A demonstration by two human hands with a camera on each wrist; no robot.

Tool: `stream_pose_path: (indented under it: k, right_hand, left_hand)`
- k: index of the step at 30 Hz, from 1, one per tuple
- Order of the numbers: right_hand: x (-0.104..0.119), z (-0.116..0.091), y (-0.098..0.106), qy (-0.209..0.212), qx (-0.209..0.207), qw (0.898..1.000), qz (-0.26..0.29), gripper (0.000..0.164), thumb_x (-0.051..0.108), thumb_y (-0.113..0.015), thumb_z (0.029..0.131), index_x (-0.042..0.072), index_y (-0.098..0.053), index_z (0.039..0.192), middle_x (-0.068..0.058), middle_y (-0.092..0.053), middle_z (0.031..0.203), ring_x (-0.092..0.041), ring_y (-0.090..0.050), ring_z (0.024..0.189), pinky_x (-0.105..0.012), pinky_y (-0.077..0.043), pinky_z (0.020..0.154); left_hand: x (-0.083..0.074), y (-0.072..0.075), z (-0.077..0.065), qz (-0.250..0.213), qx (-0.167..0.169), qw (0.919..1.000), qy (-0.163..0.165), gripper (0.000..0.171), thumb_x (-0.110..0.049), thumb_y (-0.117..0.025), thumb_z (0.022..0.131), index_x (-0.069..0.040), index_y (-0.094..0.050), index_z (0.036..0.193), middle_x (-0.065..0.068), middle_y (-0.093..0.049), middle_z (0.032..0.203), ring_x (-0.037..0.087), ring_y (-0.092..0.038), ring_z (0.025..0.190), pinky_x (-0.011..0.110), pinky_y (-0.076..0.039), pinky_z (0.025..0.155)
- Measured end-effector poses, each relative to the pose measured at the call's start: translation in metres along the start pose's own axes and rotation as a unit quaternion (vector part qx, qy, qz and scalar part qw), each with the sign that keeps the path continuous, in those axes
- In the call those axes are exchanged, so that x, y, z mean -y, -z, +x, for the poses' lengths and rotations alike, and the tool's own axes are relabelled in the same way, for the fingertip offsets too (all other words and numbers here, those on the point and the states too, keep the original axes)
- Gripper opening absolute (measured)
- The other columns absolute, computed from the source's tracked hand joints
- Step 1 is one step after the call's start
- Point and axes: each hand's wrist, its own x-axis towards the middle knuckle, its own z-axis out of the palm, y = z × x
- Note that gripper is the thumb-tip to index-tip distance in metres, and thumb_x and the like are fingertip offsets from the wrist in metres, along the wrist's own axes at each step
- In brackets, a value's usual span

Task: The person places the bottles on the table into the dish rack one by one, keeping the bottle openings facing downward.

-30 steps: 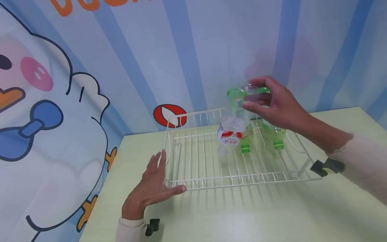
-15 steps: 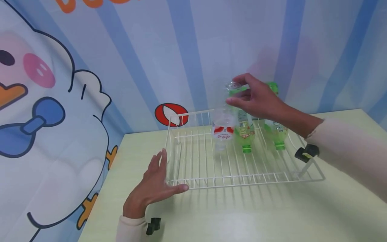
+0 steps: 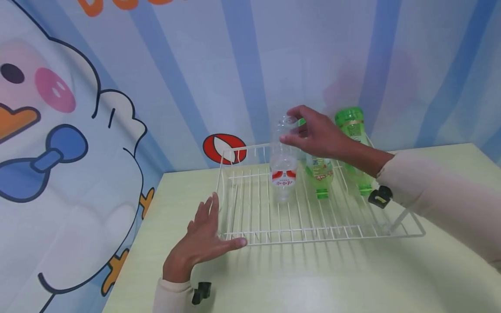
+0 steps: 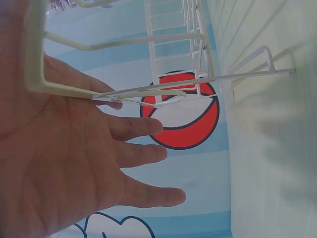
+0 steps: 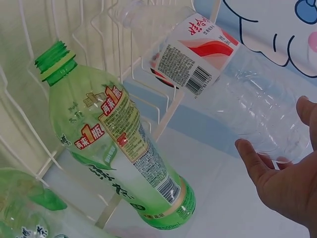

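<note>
My right hand [image 3: 326, 135] grips a clear plastic bottle [image 3: 283, 158] near its base, the bottle upside down over the wire rack [image 3: 328, 239]. A red and white label wraps its middle in the right wrist view, where thumb and fingers [image 5: 252, 158] curl round the base. Beside it a green-tinted bottle [image 3: 321, 174] stands neck down, partly behind my hand. Another green bottle [image 3: 352, 119] leans neck down farther right, partly hidden by the forearm. At the rack's front left corner my left hand [image 3: 199, 241] rests with straight, spread fingers against the white wire.
The white wire rack sits on a pale yellow-green table [image 3: 305, 282]. Close behind it hangs a blue striped cloth [image 3: 188, 87] with a large cartoon bird on the left. Low wire rails edge the rack.
My right hand has moved left with the clear bottle, away from the green bottles, and the bottle has come more upright, neck down. My left hand keeps its place at the rack corner.
</note>
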Motion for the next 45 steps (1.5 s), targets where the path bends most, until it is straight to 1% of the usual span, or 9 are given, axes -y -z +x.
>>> stream_pose_path:
  k: [5, 10, 17, 21, 27, 31, 34, 38, 45]
  right_hand:
    - [0.0, 0.008, -0.003, 0.003, 0.009, 1.0, -0.004, 0.068, 0.037, -0.068, 0.085, 0.01, -0.035, 0.139, -0.009, -0.046, 0.13, -0.026, -0.058, 0.11, -0.041, -0.052, 0.081]
    - [-0.003, 0.022, -0.008, -0.02, 0.019, 1.0, -0.014, 0.071, 0.041, -0.065, 0.087, 0.01, -0.033, 0.142, -0.008, -0.046, 0.133, -0.026, -0.054, 0.116, -0.042, -0.051, 0.084]
    - [-0.008, 0.037, -0.013, -0.052, 0.009, 0.997, -0.048, 0.072, 0.047, -0.06, 0.088, 0.011, -0.031, 0.144, -0.009, -0.046, 0.135, -0.029, -0.05, 0.12, -0.044, -0.05, 0.086]
    - [-0.012, 0.04, -0.014, -0.065, 0.011, 0.997, -0.046, 0.072, 0.049, -0.058, 0.089, 0.012, -0.03, 0.144, -0.009, -0.045, 0.137, -0.029, -0.049, 0.121, -0.045, -0.049, 0.088]
    - [-0.016, 0.046, -0.016, -0.074, 0.019, 0.996, -0.036, 0.073, 0.05, -0.057, 0.089, 0.011, -0.029, 0.144, -0.009, -0.045, 0.138, -0.029, -0.048, 0.123, -0.045, -0.047, 0.09]
    - [-0.017, 0.048, -0.017, -0.076, 0.031, 0.996, -0.034, 0.071, 0.049, -0.054, 0.091, 0.01, -0.028, 0.144, -0.011, -0.044, 0.139, -0.031, -0.047, 0.123, -0.046, -0.046, 0.092]
    - [-0.02, 0.047, -0.016, -0.081, 0.035, 0.996, -0.036, 0.07, 0.049, -0.051, 0.092, 0.008, -0.026, 0.144, -0.013, -0.043, 0.14, -0.032, -0.047, 0.123, -0.046, -0.045, 0.093]
    - [-0.023, 0.047, -0.015, -0.096, 0.033, 0.994, -0.042, 0.07, 0.048, -0.049, 0.094, 0.007, -0.024, 0.145, -0.015, -0.04, 0.142, -0.033, -0.046, 0.124, -0.048, -0.043, 0.094]
    - [-0.025, 0.046, -0.016, -0.13, 0.036, 0.99, -0.051, 0.069, 0.044, -0.049, 0.095, 0.008, -0.02, 0.147, -0.016, -0.037, 0.144, -0.035, -0.04, 0.128, -0.051, -0.04, 0.097]
  left_hand:
    - [0.0, 0.001, -0.002, -0.003, 0.001, 1.0, 0.006, 0.133, -0.078, -0.065, 0.056, -0.015, 0.003, 0.151, 0.011, -0.005, 0.156, 0.033, -0.003, 0.141, 0.066, -0.01, 0.105]
    - [-0.001, 0.001, -0.004, -0.005, 0.006, 0.9999, 0.012, 0.133, -0.077, -0.065, 0.056, -0.017, 0.005, 0.151, 0.01, -0.004, 0.156, 0.033, -0.002, 0.141, 0.065, -0.009, 0.105]
    - [-0.003, 0.002, -0.006, -0.022, 0.012, 0.9996, 0.016, 0.131, -0.074, -0.067, 0.058, -0.019, 0.007, 0.151, 0.008, -0.003, 0.157, 0.031, 0.0, 0.141, 0.066, -0.006, 0.105]
    - [-0.004, 0.003, -0.009, -0.022, 0.012, 0.9995, 0.019, 0.132, -0.075, -0.067, 0.057, -0.02, 0.007, 0.151, 0.008, -0.003, 0.157, 0.031, 0.0, 0.142, 0.066, -0.005, 0.105]
    - [-0.004, 0.003, -0.012, -0.026, 0.011, 0.9994, 0.02, 0.131, -0.074, -0.068, 0.058, -0.021, 0.007, 0.151, 0.006, -0.003, 0.157, 0.03, 0.0, 0.142, 0.066, -0.006, 0.105]
    - [-0.006, 0.001, -0.014, -0.031, 0.015, 0.9991, 0.023, 0.131, -0.075, -0.068, 0.057, -0.023, 0.008, 0.151, 0.005, -0.003, 0.157, 0.029, 0.0, 0.142, 0.065, -0.006, 0.106]
    - [-0.009, 0.001, -0.016, -0.032, 0.019, 0.9992, 0.017, 0.132, -0.076, -0.066, 0.057, -0.023, 0.009, 0.15, 0.005, -0.002, 0.157, 0.029, 0.002, 0.142, 0.065, -0.006, 0.106]
    - [-0.012, 0.003, -0.017, -0.029, 0.022, 0.9993, 0.008, 0.132, -0.078, -0.065, 0.057, -0.023, 0.011, 0.15, 0.005, -0.001, 0.157, 0.028, 0.005, 0.142, 0.065, -0.007, 0.106]
    - [-0.014, 0.002, -0.017, -0.033, 0.026, 0.9991, 0.008, 0.131, -0.076, -0.066, 0.057, -0.025, 0.011, 0.15, 0.004, -0.002, 0.157, 0.027, 0.004, 0.142, 0.064, -0.007, 0.106]
